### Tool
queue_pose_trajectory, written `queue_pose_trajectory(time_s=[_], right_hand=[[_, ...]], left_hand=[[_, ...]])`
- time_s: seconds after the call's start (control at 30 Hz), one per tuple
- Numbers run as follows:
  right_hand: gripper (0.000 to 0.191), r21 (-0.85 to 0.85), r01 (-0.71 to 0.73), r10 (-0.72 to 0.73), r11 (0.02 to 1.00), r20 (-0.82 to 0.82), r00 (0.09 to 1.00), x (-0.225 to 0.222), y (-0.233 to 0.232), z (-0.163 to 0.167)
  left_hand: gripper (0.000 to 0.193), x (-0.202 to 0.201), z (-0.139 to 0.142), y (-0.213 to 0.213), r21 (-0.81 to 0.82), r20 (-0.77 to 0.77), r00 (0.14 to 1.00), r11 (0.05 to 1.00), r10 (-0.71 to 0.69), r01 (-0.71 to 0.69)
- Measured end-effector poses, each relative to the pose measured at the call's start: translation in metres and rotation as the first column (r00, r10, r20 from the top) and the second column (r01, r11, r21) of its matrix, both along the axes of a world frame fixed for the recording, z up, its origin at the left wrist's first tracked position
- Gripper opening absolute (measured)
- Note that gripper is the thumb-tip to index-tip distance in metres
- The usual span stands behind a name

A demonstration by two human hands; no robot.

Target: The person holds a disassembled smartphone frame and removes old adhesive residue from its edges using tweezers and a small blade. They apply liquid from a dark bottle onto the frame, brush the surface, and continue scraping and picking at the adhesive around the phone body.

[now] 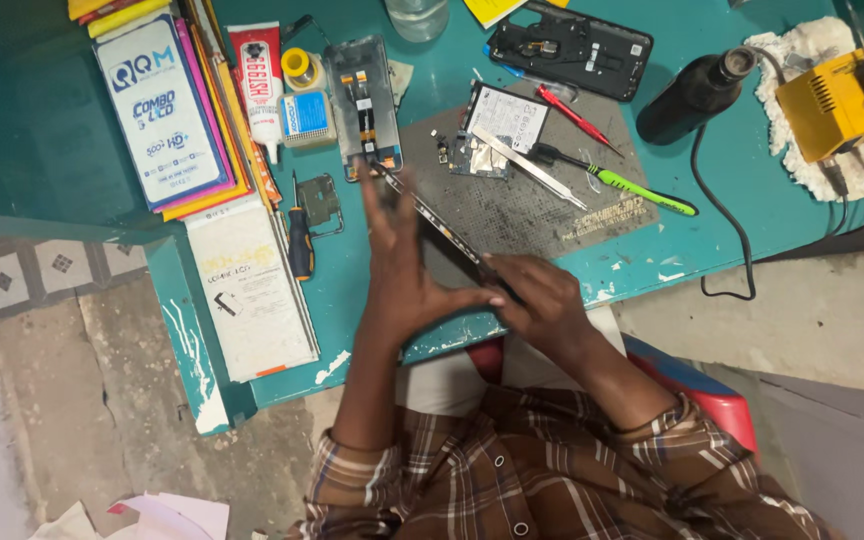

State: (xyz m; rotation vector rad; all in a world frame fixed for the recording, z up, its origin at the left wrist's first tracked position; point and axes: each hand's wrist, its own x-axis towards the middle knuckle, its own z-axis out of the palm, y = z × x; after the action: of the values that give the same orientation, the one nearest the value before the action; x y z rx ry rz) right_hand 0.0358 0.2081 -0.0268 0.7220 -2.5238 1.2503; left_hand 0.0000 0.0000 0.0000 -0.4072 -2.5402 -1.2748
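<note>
Both hands clamp a phone screen panel [442,232] edge-up just in front of the grey mat [532,195], left hand [402,270] fingers splayed bracing it, right hand [542,300] grip pinching its near end for steadiness.

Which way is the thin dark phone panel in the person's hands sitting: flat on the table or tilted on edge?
Tilted on edge: the thin dark phone panel shows only as a narrow strip between the left hand and right hand.
</note>
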Motion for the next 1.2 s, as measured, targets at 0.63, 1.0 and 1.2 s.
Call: queue_pose_trajectory(time_s=[0.63,1.0,1.2], right_hand=[[0.024,0.302,0.461,-0.453,0.834,-0.1,0.886,-0.034,0.042,0.066],[0.012,-0.142,0.428,-0.446,0.893,-0.142,0.884,-0.052,0.042,0.054],[0.011,-0.427,0.313,-0.39,0.848,-0.104,0.915,-0.065,0.045,0.05]], left_hand=[[0.112,-0.008,0.032,-0.004,0.078,-0.031,0.999,0.996,-0.039,0.042],[0.109,-0.01,0.018,-0.011,0.039,-0.012,0.995,0.994,-0.103,0.104],[0.11,-0.013,0.009,-0.011,0.028,0.042,0.995,0.995,-0.095,0.094]])
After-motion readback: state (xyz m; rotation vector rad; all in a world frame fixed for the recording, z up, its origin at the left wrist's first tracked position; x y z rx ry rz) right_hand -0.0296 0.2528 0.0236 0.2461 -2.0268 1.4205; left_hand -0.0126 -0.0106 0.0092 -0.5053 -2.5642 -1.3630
